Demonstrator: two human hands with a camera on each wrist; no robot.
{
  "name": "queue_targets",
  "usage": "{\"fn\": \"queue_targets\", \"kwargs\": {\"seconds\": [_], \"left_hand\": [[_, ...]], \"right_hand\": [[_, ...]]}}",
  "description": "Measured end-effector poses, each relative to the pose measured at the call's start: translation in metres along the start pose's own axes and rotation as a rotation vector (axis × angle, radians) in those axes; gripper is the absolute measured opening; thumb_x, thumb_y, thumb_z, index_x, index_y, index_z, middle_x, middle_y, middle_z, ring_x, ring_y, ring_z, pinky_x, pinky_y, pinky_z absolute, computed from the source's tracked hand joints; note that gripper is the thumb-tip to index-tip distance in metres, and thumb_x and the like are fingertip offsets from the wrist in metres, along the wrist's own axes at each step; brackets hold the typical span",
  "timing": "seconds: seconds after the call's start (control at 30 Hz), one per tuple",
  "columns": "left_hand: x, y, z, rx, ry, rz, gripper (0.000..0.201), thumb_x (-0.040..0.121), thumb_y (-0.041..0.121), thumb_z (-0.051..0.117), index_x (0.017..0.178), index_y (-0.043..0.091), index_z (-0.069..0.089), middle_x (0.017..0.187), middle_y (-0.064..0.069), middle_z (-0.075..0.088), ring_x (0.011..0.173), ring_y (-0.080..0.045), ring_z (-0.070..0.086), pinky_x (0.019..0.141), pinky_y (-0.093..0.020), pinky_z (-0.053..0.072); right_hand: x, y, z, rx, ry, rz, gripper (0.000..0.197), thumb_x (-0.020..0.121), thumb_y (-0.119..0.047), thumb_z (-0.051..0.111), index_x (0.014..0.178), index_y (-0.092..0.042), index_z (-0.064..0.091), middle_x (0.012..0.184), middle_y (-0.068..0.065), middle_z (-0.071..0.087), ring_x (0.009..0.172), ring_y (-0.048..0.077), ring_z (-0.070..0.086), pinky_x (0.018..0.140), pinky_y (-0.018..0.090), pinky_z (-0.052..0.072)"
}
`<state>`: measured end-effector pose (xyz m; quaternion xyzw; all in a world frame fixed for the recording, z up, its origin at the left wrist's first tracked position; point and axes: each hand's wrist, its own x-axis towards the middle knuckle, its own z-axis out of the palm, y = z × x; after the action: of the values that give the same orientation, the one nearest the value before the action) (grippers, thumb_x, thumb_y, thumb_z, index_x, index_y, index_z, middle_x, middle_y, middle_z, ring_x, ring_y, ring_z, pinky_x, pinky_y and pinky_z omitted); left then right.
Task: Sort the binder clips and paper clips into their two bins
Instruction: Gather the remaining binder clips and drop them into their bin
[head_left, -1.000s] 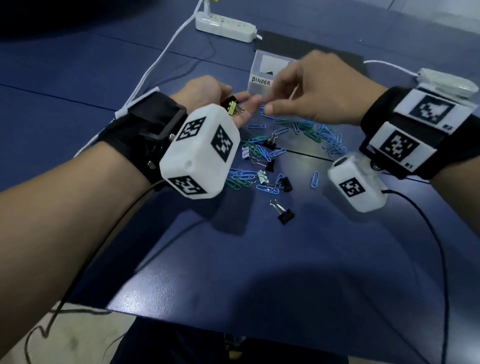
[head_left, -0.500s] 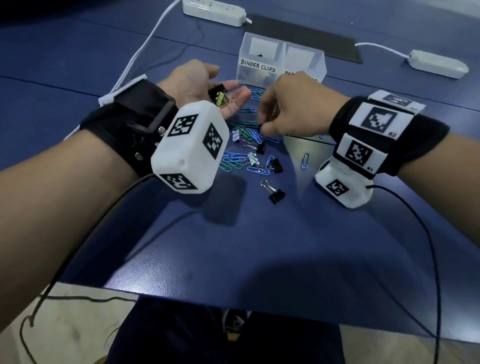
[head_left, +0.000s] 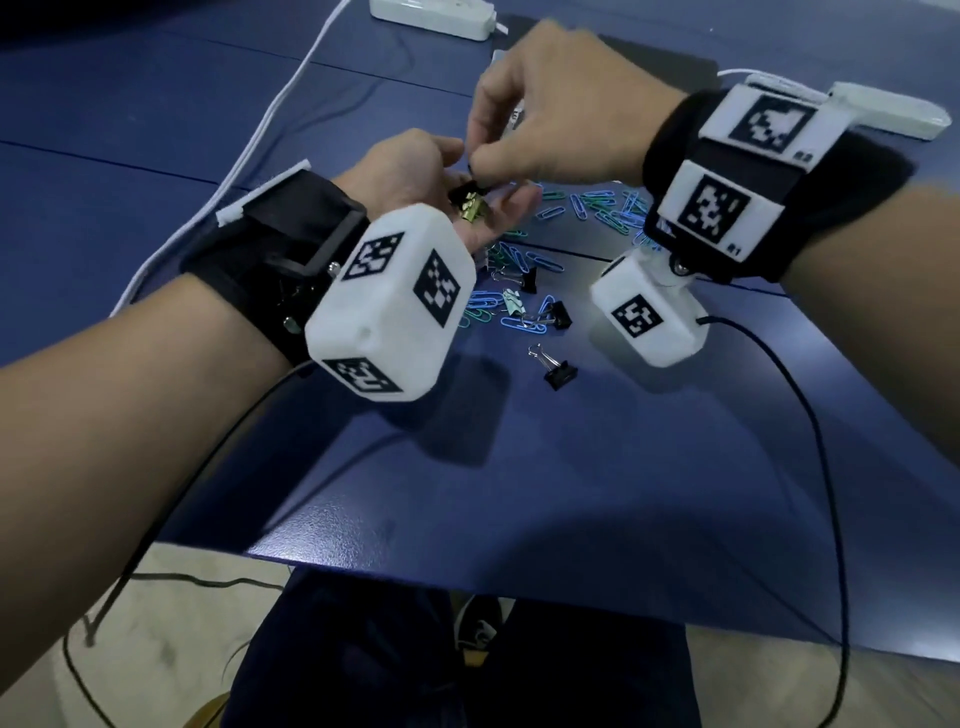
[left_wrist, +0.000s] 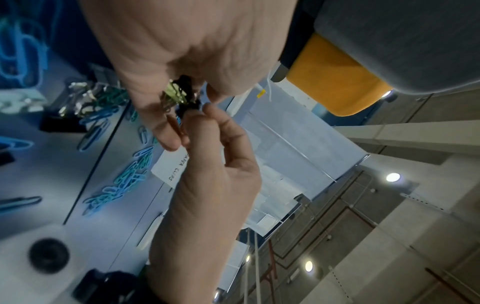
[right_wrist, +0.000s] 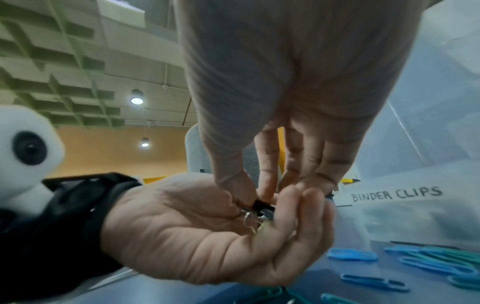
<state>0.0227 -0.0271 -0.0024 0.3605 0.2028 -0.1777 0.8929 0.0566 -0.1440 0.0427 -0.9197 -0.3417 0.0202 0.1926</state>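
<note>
My left hand (head_left: 436, 171) is held palm up above the table, cupping a gold binder clip (head_left: 470, 208) and a black one (left_wrist: 185, 80). My right hand (head_left: 480, 161) hovers just over that palm, its thumb and forefinger pinching another black binder clip (right_wrist: 262, 205) that touches the clips lying there. Blue and green paper clips (head_left: 602, 208) lie scattered on the blue table, mixed with loose black binder clips (head_left: 558, 371). The clear bin labelled BINDER CLIPS (right_wrist: 394, 195) stands just behind the hands. The paper clips bin (left_wrist: 174, 166) is beside it. In the head view my right hand hides both bins.
A white power strip (head_left: 431, 15) and its cable (head_left: 280, 104) lie at the back left. A second white power strip (head_left: 883, 109) is at the back right, with a black mat (head_left: 675, 57) near it. The table's front edge (head_left: 467, 571) runs close to my body.
Half a second ago my right hand was down at the pile of clips. It has since risen to my left palm, pinching a black binder clip. My left hand stayed palm up.
</note>
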Motion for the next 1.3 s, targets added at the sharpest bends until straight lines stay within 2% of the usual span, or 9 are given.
{"fn": "queue_targets", "kwargs": {"seconds": [0.1, 0.23, 0.43, 0.53, 0.67, 0.9, 1.1, 1.2, 1.3], "left_hand": [[0.0, 0.006, -0.006, -0.078, 0.008, 0.027, 0.03, 0.103, 0.013, 0.025, 0.115, -0.003, 0.047, 0.087, -0.022, 0.059, 0.063, -0.033, 0.06, 0.046, -0.028, 0.056], [0.003, 0.017, -0.027, -0.144, 0.151, 0.061, 0.041, 0.103, 0.017, 0.027, 0.131, -0.008, 0.045, 0.119, -0.018, 0.058, 0.069, -0.035, 0.059, 0.047, -0.033, 0.057], [-0.006, 0.022, -0.037, -0.095, 0.211, 0.124, 0.034, 0.104, 0.021, 0.029, 0.108, -0.005, 0.051, 0.107, -0.019, 0.056, 0.069, -0.03, 0.059, 0.047, -0.03, 0.058], [-0.01, 0.022, -0.035, -0.043, 0.207, 0.122, 0.039, 0.104, 0.024, 0.029, 0.092, -0.005, 0.051, 0.093, -0.019, 0.053, 0.069, -0.027, 0.059, 0.053, -0.028, 0.058], [-0.012, 0.022, -0.033, -0.002, 0.21, 0.13, 0.035, 0.103, 0.023, 0.032, 0.094, -0.005, 0.052, 0.091, -0.018, 0.054, 0.072, -0.027, 0.06, 0.056, -0.029, 0.059], [-0.011, 0.008, -0.025, 0.075, 0.158, 0.097, 0.029, 0.101, 0.021, 0.038, 0.094, -0.004, 0.052, 0.088, -0.018, 0.055, 0.078, -0.028, 0.061, 0.067, -0.031, 0.059], [-0.007, -0.012, -0.003, -0.088, -0.029, 0.02, 0.028, 0.102, 0.018, 0.032, 0.102, -0.006, 0.049, 0.098, -0.02, 0.056, 0.078, -0.028, 0.058, 0.064, -0.033, 0.059], [-0.002, -0.011, 0.001, -0.131, -0.018, 0.019, 0.028, 0.102, 0.014, 0.031, 0.106, -0.006, 0.05, 0.099, -0.022, 0.056, 0.071, -0.029, 0.057, 0.054, -0.031, 0.057], [0.003, -0.006, -0.002, -0.078, 0.071, 0.051, 0.032, 0.103, 0.016, 0.032, 0.091, -0.006, 0.052, 0.101, -0.022, 0.055, 0.068, -0.029, 0.058, 0.047, -0.029, 0.057]], "right_hand": [[0.002, -0.002, 0.001, -0.01, 0.037, -0.033, 0.023, 0.07, -0.029, 0.061, 0.087, -0.019, 0.073, 0.081, -0.002, 0.07, 0.058, -0.001, 0.055, 0.056, 0.008, 0.042], [-0.007, 0.002, 0.002, 0.025, 0.069, -0.042, 0.021, 0.072, -0.03, 0.063, 0.088, -0.021, 0.073, 0.079, -0.007, 0.067, 0.06, -0.004, 0.053, 0.058, 0.007, 0.04], [-0.022, -0.003, 0.025, -0.226, -0.276, -0.113, 0.024, 0.073, -0.032, 0.075, 0.095, -0.024, 0.074, 0.061, -0.015, 0.053, 0.063, 0.009, 0.054, 0.062, 0.023, 0.039], [-0.018, -0.001, 0.03, -0.188, -0.277, -0.11, 0.02, 0.075, -0.025, 0.073, 0.095, -0.022, 0.075, 0.055, -0.02, 0.051, 0.053, -0.007, 0.053, 0.055, 0.007, 0.037], [-0.018, 0.004, 0.028, -0.14, -0.279, -0.069, 0.016, 0.074, -0.017, 0.07, 0.088, -0.022, 0.075, 0.045, -0.021, 0.056, 0.052, -0.007, 0.055, 0.055, 0.002, 0.037], [-0.015, 0.011, 0.002, 0.099, 0.011, -0.018, 0.02, 0.073, -0.025, 0.072, 0.093, -0.025, 0.071, 0.079, -0.006, 0.069, 0.062, -0.002, 0.058, 0.062, 0.01, 0.045], [-0.02, 0.013, 0.003, 0.059, -0.004, -0.021, 0.033, 0.073, -0.035, 0.075, 0.102, -0.023, 0.071, 0.089, -0.004, 0.072, 0.077, 0.007, 0.067, 0.078, 0.026, 0.055], [-0.032, 0.024, -0.004, 0.069, 0.09, 0.003, 0.029, 0.075, -0.04, 0.071, 0.098, -0.022, 0.071, 0.086, -0.003, 0.072, 0.072, 0.005, 0.064, 0.072, 0.019, 0.051], [-0.051, 0.031, -0.008, 0.024, -0.053, -0.022, 0.019, 0.075, -0.038, 0.073, 0.088, -0.024, 0.073, 0.076, -0.012, 0.069, 0.064, -0.004, 0.059, 0.066, 0.012, 0.047]]}}
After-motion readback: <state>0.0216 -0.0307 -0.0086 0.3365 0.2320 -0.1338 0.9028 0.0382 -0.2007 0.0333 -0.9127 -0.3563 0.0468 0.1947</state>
